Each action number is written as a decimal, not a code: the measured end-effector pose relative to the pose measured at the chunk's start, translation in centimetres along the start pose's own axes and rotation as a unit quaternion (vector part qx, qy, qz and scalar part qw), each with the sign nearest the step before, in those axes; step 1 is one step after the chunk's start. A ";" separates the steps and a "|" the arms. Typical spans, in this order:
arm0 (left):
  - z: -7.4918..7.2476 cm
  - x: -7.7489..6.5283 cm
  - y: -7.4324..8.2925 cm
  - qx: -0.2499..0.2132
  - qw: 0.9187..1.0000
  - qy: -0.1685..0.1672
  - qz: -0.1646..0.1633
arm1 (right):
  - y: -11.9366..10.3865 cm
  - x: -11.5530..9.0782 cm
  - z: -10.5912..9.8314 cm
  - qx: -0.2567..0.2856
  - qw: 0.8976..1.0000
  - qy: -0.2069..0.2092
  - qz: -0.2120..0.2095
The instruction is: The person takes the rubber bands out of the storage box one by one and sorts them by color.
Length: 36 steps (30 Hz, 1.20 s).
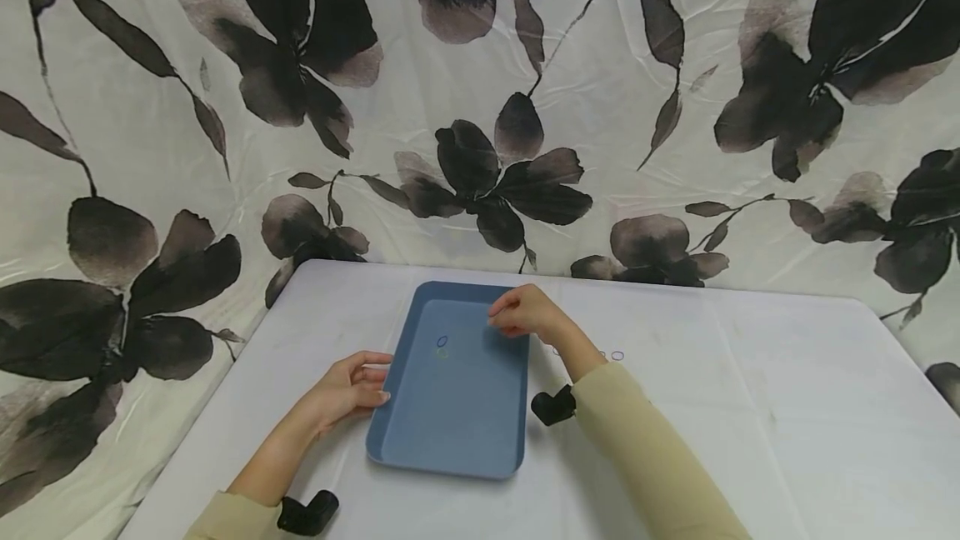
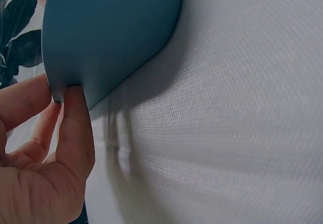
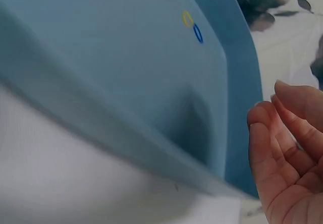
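Observation:
A blue rectangular tray (image 1: 450, 432) lies on the white table, its underside and rim close up in the left wrist view. My left hand (image 1: 347, 390) pinches the tray's left rim, thumb on one side and fingers on the other. Above the far right corner is my right hand (image 1: 528, 311), fingers loosely bent, casting a shadow inside the tray. Nothing shows between the right fingertips (image 3: 260, 115). Inside the tray, a thin blue ring (image 3: 198, 33) and a thin yellow ring (image 3: 187, 18) lie end to end.
On the white table (image 1: 750, 440), more small rings (image 1: 617, 355) lie right of the tray, partly behind the right forearm. A floral cloth (image 1: 480, 90) hangs behind the far edge. Black wrist devices (image 1: 553, 405) are on both arms.

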<state>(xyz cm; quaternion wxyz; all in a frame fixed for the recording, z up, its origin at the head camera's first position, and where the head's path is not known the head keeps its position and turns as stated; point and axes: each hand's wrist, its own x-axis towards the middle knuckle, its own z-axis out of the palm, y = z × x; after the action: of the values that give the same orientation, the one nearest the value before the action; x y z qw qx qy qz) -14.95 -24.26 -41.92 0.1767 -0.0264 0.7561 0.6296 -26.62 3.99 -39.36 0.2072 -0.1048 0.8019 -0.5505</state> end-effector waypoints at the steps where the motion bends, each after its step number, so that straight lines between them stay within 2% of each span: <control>1: 0.0 0.0 -0.1 -0.004 1.000 0.000 -0.001 | 0.0 0.0 0.4 0.000 1.000 -0.002 0.001; 5: -0.1 0.1 -0.2 -0.010 1.000 -0.002 0.000 | -0.1 0.3 2.2 -0.003 1.000 0.006 0.006; 11: -0.1 0.3 -0.2 -0.010 1.000 0.003 0.000 | 0.2 0.4 5.0 -0.036 0.999 0.021 0.001; 20: 0.0 0.1 -0.3 -0.004 1.000 0.002 0.005 | 0.9 0.4 8.3 -0.056 0.996 0.055 -0.031; 23: -0.1 0.2 -0.3 -0.004 1.000 -0.001 0.003 | 0.9 0.4 9.0 -0.088 0.992 0.080 -0.040; 29: -0.3 0.3 -0.2 -0.012 1.000 -0.004 0.010 | 1.1 0.7 9.6 -0.147 0.976 0.146 -0.062; 36: -0.3 0.1 -0.4 -0.018 1.000 -0.014 0.007 | 1.7 1.0 10.1 -0.199 0.965 0.161 -0.055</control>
<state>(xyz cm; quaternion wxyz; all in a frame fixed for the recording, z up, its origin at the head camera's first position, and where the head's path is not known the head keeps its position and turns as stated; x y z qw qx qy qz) -15.02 -24.63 -42.32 0.1826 -0.0154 0.7421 0.6447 -22.90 -4.22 -44.27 0.0196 -0.0983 0.9111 -0.3998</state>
